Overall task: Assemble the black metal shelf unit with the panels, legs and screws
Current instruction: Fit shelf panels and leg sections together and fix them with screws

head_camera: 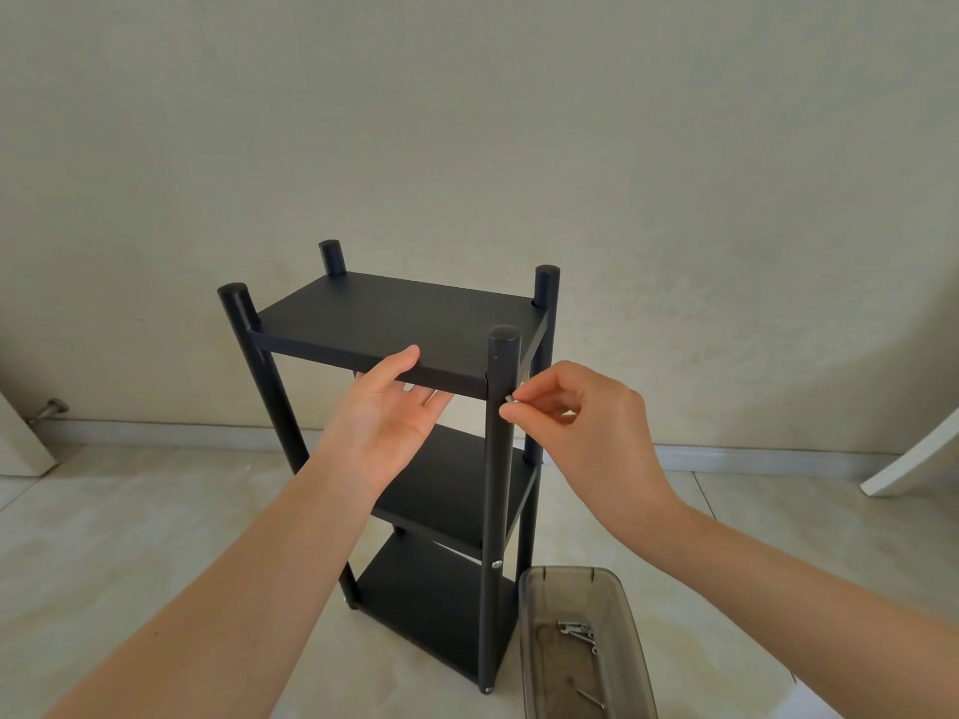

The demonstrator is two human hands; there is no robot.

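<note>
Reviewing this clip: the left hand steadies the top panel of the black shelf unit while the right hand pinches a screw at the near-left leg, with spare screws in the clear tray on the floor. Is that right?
Not quite. The head view shows the right hand pinching the screw at the near-right leg, not the near-left one. The rest stands: the left hand steadies the top panel, and spare screws lie in the clear tray on the floor.

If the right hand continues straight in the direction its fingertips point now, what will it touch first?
The right hand pinches a screw pointing left at the front right leg. It would likely meet that leg first; it already looks almost touching.
</note>
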